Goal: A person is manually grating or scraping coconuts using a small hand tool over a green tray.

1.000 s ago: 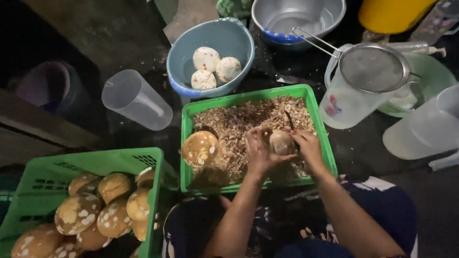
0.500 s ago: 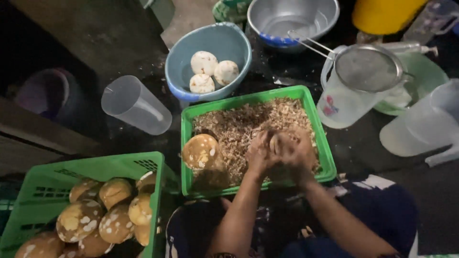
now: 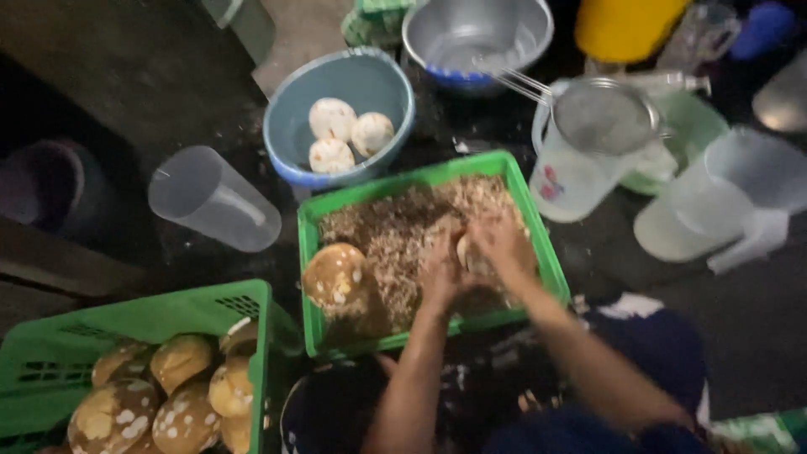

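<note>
Head view: green tray [image 3: 538, 227] of brown shavings, left hand [image 3: 441, 273] and right hand [image 3: 496, 240] over its middle, fingers closed together round a pale round piece [image 3: 465, 252], brown speckled ball [image 3: 334, 276] at tray's left, blue bowl [image 3: 290, 134] behind tray holding three white balls [image 3: 340, 130], green basket [image 3: 143, 315] left of tray holding speckled balls.

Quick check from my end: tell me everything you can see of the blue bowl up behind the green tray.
The blue bowl is round and deep, plastic by its look, with a paler inside. It stands upright on the dark floor, just behind the left far corner of the green tray, close to it; whether they touch is unclear. Three pale, peeled round pieces lie together in its bottom. Neither hand is on it.
</note>
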